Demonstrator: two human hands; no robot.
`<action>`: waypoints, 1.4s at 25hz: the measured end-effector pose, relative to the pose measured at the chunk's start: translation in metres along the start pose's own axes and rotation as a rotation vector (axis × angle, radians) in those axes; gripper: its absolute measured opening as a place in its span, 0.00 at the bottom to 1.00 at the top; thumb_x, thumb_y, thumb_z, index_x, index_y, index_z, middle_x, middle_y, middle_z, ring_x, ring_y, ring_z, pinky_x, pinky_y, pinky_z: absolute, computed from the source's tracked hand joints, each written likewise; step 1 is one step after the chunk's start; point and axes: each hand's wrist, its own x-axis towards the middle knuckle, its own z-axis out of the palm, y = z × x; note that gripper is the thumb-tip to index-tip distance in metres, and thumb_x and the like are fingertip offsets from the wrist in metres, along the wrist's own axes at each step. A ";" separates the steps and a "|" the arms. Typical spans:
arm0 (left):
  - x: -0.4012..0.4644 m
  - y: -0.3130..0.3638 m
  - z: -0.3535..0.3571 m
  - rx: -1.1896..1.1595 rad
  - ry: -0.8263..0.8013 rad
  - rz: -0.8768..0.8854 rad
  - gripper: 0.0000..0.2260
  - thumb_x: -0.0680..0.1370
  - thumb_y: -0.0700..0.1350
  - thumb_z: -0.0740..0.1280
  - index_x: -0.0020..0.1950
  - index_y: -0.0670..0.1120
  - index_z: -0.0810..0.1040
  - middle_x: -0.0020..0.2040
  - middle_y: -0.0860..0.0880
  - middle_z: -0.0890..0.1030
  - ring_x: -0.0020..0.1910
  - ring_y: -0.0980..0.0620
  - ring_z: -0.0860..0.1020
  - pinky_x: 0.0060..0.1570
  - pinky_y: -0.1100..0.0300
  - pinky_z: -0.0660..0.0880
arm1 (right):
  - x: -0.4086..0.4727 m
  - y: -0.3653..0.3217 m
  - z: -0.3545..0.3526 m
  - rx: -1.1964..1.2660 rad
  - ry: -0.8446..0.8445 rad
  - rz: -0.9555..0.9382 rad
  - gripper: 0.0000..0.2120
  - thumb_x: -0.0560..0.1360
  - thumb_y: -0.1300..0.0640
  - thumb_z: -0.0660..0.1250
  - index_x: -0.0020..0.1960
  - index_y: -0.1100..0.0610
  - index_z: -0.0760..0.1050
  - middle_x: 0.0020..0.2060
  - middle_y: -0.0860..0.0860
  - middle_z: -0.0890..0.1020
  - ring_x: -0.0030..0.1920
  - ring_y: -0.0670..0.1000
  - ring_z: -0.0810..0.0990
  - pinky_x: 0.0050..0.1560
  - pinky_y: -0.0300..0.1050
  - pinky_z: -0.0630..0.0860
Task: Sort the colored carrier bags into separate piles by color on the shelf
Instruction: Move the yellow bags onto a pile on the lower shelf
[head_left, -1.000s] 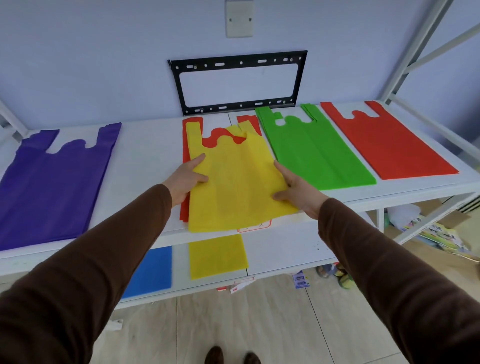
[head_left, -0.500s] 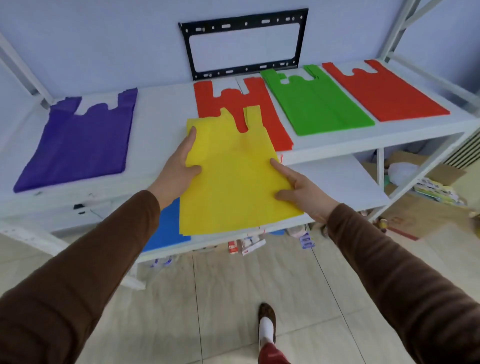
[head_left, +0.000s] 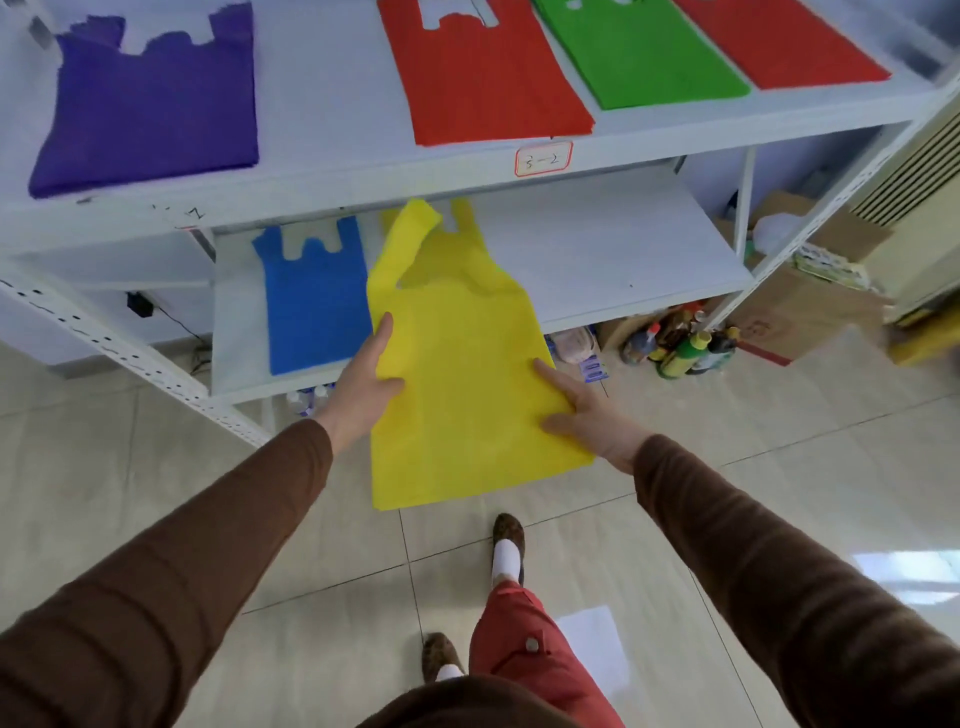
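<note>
A yellow carrier bag (head_left: 462, 384) hangs in the air in front of the lower shelf (head_left: 613, 260). My left hand (head_left: 363, 379) grips its left edge and my right hand (head_left: 582, 415) grips its right edge, thumbs on top. One handle of the bag is folded over. A blue bag (head_left: 311, 301) lies flat on the lower shelf, and another yellow bag (head_left: 457, 215) seems to peek out behind the held one. On the upper shelf (head_left: 322, 104) lie a purple bag (head_left: 150, 104), a red bag (head_left: 488, 78), a green bag (head_left: 649, 57) and a second red bag (head_left: 779, 47).
Bottles (head_left: 680, 348) and cardboard boxes (head_left: 800, 312) stand on the tiled floor under the shelf's right end. A slotted upright (head_left: 104, 343) slants at the left. My feet and a red trouser leg (head_left: 524, 644) are below.
Both hands have carried the yellow bag off the upper shelf's red bag and down to the lower shelf level. The camera has tilted down and the person has stepped.
</note>
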 end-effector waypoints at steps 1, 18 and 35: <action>0.003 -0.007 0.006 -0.004 -0.002 -0.028 0.36 0.79 0.36 0.63 0.78 0.62 0.50 0.79 0.55 0.52 0.77 0.54 0.55 0.73 0.58 0.58 | 0.003 0.008 0.001 0.031 -0.008 0.009 0.38 0.71 0.62 0.69 0.75 0.39 0.60 0.70 0.47 0.71 0.63 0.52 0.76 0.64 0.55 0.75; 0.371 -0.006 -0.044 -0.016 0.256 -0.010 0.16 0.73 0.46 0.68 0.60 0.48 0.76 0.58 0.45 0.80 0.58 0.44 0.78 0.62 0.49 0.74 | 0.337 -0.046 -0.114 0.063 0.211 -0.206 0.40 0.72 0.73 0.61 0.76 0.44 0.58 0.70 0.48 0.71 0.51 0.48 0.79 0.52 0.45 0.80; 0.519 -0.206 0.031 0.220 0.287 -0.123 0.33 0.77 0.38 0.64 0.79 0.54 0.55 0.71 0.46 0.63 0.51 0.54 0.72 0.36 0.67 0.73 | 0.530 0.105 -0.078 -0.193 0.311 -0.027 0.36 0.72 0.69 0.59 0.76 0.46 0.62 0.70 0.50 0.70 0.55 0.50 0.74 0.55 0.48 0.76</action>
